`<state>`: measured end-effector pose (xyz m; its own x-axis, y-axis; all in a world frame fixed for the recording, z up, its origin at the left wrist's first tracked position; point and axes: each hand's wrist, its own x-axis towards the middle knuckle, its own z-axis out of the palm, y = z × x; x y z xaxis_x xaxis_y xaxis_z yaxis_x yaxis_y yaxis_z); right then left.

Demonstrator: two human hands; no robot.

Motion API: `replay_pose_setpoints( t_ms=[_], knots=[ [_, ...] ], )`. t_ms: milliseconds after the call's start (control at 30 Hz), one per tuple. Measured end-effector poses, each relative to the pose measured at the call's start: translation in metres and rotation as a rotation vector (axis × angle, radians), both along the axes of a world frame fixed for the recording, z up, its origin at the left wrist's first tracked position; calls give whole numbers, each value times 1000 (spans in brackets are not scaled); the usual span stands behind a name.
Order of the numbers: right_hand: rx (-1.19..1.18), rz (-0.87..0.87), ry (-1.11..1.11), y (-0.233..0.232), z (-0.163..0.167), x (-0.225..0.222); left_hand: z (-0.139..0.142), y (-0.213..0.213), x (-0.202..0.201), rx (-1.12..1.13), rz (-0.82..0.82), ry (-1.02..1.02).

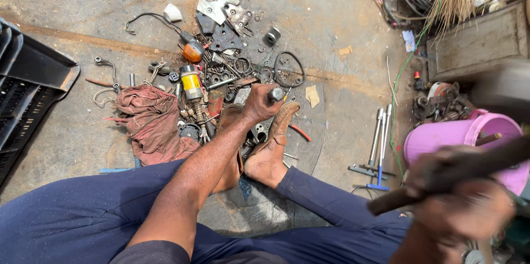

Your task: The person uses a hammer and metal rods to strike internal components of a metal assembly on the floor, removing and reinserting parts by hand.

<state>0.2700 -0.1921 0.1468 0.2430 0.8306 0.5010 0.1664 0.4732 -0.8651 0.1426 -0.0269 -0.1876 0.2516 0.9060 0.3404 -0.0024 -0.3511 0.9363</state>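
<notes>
The left hand (259, 104) was closed tight around a short metal rod (275, 94). The rod stood almost straight up, with its long way running up and down. Its round grey top stuck out above the fist and pointed up toward the camera. The rest of the rod was hidden inside the hand, so its lower end could not be seen. It looked dull, smooth and silver-grey. It was held just above a small metal part (259, 130) that lay between the person's two feet (269, 153).

The right hand (461, 200) was close to the camera and very blurry. It was wrapped around one long dark handle (450, 175). The handle's long way ran from low on the left to high on the right, and its head was out of view. It was well apart from the rod.

There was one rod and one handle. In front of the feet lay a big heap of metal scraps (226, 48), too many to count. One reddish rag (152, 120) lay on the left of the heap. One yellow and silver can-shaped part (191, 82) stood beside the rag. One pink bucket (452, 137) sat on the right. A few long silver wrenches (380, 142) lay near the bucket. One black crate (27, 87) sat at the far left.
</notes>
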Motion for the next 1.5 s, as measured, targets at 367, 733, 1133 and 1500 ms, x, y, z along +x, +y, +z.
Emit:
replay_pose_setpoints(
  t_ms=[367,733,1133,1500],
  knots=[
    [-874,-75,-608,22,-135,-15,-42,-9,14,96,-79,254],
    [-323,-197,-231,-35,-60,86,-39,37,-4,-180,27,-34],
    [-482,-108,-95,-51,-64,54,-8,23,-17,-215,19,-178],
    [-571,-167,-56,-70,-76,57,-24,19,-8,-245,30,-106]
  ],
)
